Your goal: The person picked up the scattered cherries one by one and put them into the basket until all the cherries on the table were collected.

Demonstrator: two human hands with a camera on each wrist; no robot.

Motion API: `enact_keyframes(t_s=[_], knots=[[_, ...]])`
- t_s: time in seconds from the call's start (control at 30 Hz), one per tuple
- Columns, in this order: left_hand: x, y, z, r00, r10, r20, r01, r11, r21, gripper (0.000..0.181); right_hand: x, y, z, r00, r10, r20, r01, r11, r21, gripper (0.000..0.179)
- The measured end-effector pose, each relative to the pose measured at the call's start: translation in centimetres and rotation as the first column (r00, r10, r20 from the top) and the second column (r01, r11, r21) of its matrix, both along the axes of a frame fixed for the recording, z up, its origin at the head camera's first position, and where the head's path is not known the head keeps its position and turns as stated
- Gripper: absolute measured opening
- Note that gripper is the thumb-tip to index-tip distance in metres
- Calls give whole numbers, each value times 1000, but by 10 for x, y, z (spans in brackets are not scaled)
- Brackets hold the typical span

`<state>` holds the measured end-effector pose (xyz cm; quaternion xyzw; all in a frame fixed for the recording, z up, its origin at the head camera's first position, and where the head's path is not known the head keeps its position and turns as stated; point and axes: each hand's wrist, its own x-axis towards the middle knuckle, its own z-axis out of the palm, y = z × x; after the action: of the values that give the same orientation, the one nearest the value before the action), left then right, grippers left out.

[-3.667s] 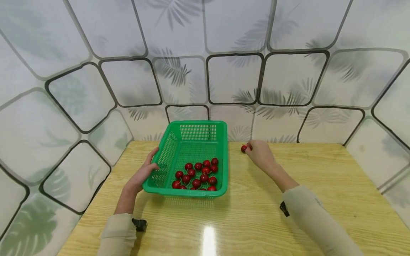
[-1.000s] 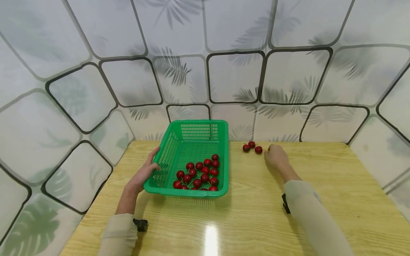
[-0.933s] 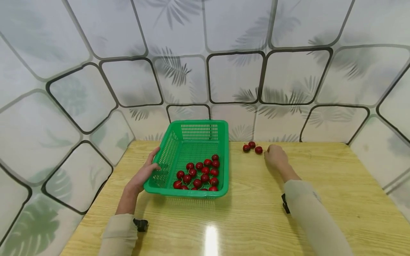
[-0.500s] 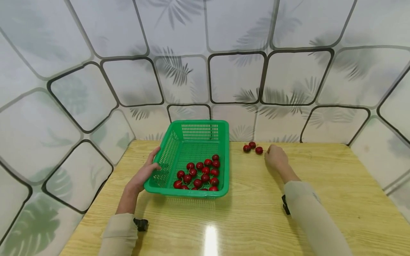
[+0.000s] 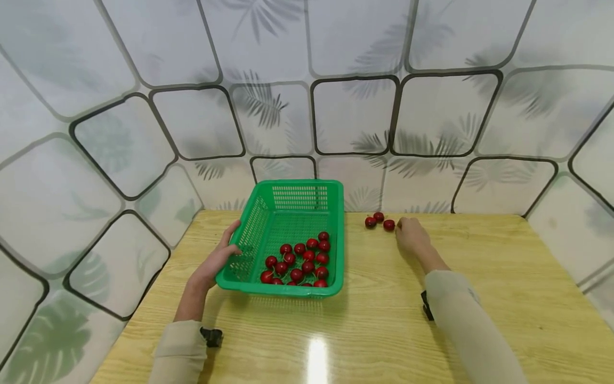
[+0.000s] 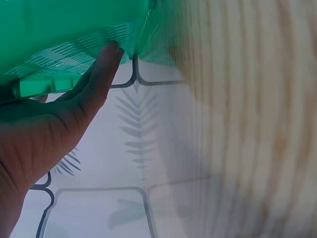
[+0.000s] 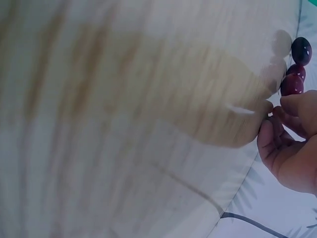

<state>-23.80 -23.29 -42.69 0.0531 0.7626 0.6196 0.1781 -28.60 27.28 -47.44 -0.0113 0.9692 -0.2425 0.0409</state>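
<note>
In the head view, a green plastic basket [image 5: 339, 240] stands tilted toward the person, with several red cherries [image 5: 308, 266] gathered at its near end. My left hand [image 5: 216, 264] holds the basket by its left side, thumb over the rim; the left wrist view shows the fingers [image 6: 99, 79] against the slotted wall. Three cherries [image 5: 378, 217] lie in a small cluster right of the basket. Beside the rightmost cherry [image 5: 389, 225] is my right hand [image 5: 413, 236], fingers curled, its tips at the stem side of that cherry. The stem itself is mostly hidden by the fingers.
The light wooden table [image 5: 384, 320] meets a patterned wall covering [image 5: 352, 117] just behind the basket and the loose cherries. Wall covering also closes off the left and right sides.
Since the earliest frame my right hand has moved right along the back edge, and three loose cherries show where one did. Over the last second both hands have stayed nearly still.
</note>
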Motion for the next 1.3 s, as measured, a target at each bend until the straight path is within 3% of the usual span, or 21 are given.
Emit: enact_keyframes(t_s=[0.37,0.57,0.7,0.83,0.9,1.0,1.13,1.3], knots=[[0,-1,-1,1000,9,-9,-9,1000,-5,87,7,-3,10,997,-20,-81,19,1000,-5,24],[0,-2,0,1000,10,-5,-10,1000,-9,87,10,-15,26,978,-9,-209,-11,995,-95,23],[0,-1,0,1000,11,4,-11,1000,-10,87,18,-45,48,942,0,-335,-59,984,-167,23],[1,0,1,1000,11,4,-11,1000,-9,88,35,-85,73,859,82,-506,-188,969,-162,19],[1,0,1,1000,12,1,-12,1000,-11,87,45,-107,86,826,161,-540,-270,954,-128,17],[0,1,2,1000,11,-7,-11,1000,-9,87,61,-137,100,819,323,-474,-378,925,-23,15],[1,0,3,1000,13,-6,-13,1000,-7,87,72,-170,103,814,507,-284,-478,862,171,23],[2,1,2,1000,13,4,-13,1000,-4,88,74,-201,90,807,575,-135,-502,788,357,41]])
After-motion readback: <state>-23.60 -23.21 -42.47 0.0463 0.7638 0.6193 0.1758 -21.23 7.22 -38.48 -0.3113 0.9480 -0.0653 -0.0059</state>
